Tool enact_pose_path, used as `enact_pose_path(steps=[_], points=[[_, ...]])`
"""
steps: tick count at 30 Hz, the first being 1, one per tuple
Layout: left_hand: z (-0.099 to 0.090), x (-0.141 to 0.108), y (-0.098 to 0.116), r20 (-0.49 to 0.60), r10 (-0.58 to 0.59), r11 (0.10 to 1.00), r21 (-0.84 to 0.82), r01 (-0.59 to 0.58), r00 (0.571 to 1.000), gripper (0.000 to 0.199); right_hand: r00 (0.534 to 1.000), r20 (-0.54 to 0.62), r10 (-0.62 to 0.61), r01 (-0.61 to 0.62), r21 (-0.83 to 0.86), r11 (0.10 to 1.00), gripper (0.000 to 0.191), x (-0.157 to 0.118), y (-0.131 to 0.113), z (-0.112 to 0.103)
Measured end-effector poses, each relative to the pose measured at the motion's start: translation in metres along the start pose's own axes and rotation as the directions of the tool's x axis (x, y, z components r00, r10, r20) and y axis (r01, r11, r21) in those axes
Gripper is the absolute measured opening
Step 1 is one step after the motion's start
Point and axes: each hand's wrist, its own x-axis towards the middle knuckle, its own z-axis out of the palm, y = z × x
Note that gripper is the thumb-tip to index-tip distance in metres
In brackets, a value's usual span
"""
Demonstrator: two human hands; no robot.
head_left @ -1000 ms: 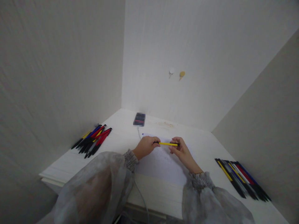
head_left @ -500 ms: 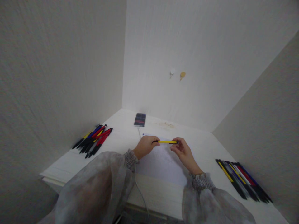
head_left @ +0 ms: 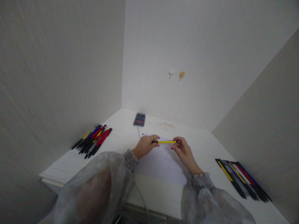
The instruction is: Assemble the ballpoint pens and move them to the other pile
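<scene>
Gripping yellow-and-black pen [head_left: 167, 142] between left hand [head_left: 145, 146] and right hand [head_left: 183, 152], one end in each, over paper sheet [head_left: 161, 166] below both, but could drop it through slack fingertip grip on the right.

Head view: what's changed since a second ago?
The yellow pen has tipped to about level, its right end rising. The left hand has parted its fingers slightly; it and the right hand still hold the pen. The left-side pens and right-side pens lie as before.
</scene>
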Motion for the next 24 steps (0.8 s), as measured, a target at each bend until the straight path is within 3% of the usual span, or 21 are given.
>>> enact_pose_path(steps=[4,8,11,15,19,24], points=[[-0.0016,-0.0005,0.0016,0.006,-0.027,1.000,0.014,0.027,1.000,0.035,0.996,0.038,0.077,-0.075,-0.046,0.996,0.019,-0.0018,-0.0010,0.0019],[-0.0028,-0.0006,0.0033,0.014,-0.045,0.999,0.021,0.045,0.999,0.034,0.985,0.067,0.162,-0.148,-0.172,0.974,0.034,-0.0025,-0.0009,0.0001],[-0.0025,-0.0002,0.0038,0.019,-0.044,0.999,0.012,0.044,0.999,0.034,0.995,0.028,0.092,-0.089,-0.093,0.992,0.023,-0.0006,-0.0004,-0.0027],[-0.0014,-0.0003,0.0024,0.013,-0.029,1.000,-0.008,0.029,0.999,0.034,1.000,-0.004,0.000,0.000,0.005,1.000,0.024,0.0008,0.0010,-0.0025],[-0.0022,-0.0011,0.0019,0.004,-0.020,1.000,0.003,0.020,1.000,0.035,0.990,0.072,0.123,-0.122,-0.019,0.992,0.022,-0.0013,0.0035,0.0009],[-0.0047,-0.0017,0.0062,0.028,-0.036,0.999,0.012,0.035,0.999,0.032,0.965,0.101,0.241,-0.232,-0.095,0.968,0.042,-0.0021,0.0030,-0.0002]])
